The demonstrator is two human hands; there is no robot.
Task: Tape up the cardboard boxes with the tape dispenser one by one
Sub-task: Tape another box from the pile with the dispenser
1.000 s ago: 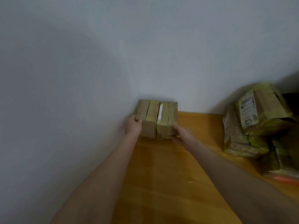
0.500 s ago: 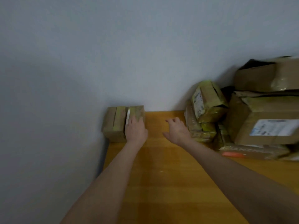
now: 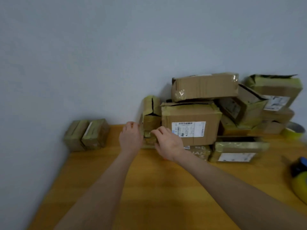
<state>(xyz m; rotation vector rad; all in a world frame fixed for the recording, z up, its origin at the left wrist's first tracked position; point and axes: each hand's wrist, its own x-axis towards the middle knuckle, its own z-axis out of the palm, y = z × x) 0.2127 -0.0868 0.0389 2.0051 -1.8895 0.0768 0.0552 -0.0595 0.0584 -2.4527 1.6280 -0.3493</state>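
Two bare forearms reach forward over a smooth wooden table (image 3: 149,193) of warm yellow-orange grain; near its right edge lies the tape dispenser (image 3: 299,178), a blurred rounded yellow shape with a dark blue top, well apart from both hands. The left hand (image 3: 131,138) has its fingers curled against the left side of a small box (image 3: 150,136); the right hand (image 3: 167,143) pinches the same box from the front with bent fingers. The box is brown cardboard under glossy yellowish tape and stands at the left end of the pile (image 3: 232,113). One taped box (image 3: 86,135), squat and banded with tape, sits alone in the left corner. The pile holds about eight creased cardboard boxes, three showing white labels; the far ones are too jumbled to count surely. Behind it all rises a plain pale grey wall (image 3: 116,47).
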